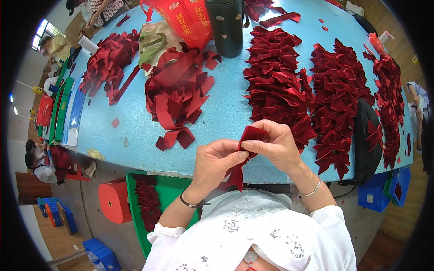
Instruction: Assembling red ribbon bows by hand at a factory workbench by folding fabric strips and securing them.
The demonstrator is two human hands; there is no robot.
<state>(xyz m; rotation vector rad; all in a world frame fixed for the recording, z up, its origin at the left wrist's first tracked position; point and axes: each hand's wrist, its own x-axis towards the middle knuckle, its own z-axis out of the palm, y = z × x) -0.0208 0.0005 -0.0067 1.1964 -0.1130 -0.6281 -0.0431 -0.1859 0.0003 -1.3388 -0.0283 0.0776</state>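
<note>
Between my two hands, just over the table's near edge, is a dark red velvet ribbon (252,134), folded at the top with a pointed tail hanging below. My left hand (216,161) pinches it from the left, thumb and fingers together. From the right, my right hand (276,145) grips the upper fold, its thumb pressed across the front. Beyond my hands to the left lies a loose heap of cut red ribbon strips (174,90). Rows of finished-looking red bows (275,77) stretch away on the right, with more bows (334,104) beside them.
On the blue table (217,117) stand a dark tumbler (225,29) and a red bag (181,18). Another ribbon heap (110,58) lies far left. A black bag (367,144) sits right. Below the edge are a green tray (138,212) and a red roll (115,202). Other people work around.
</note>
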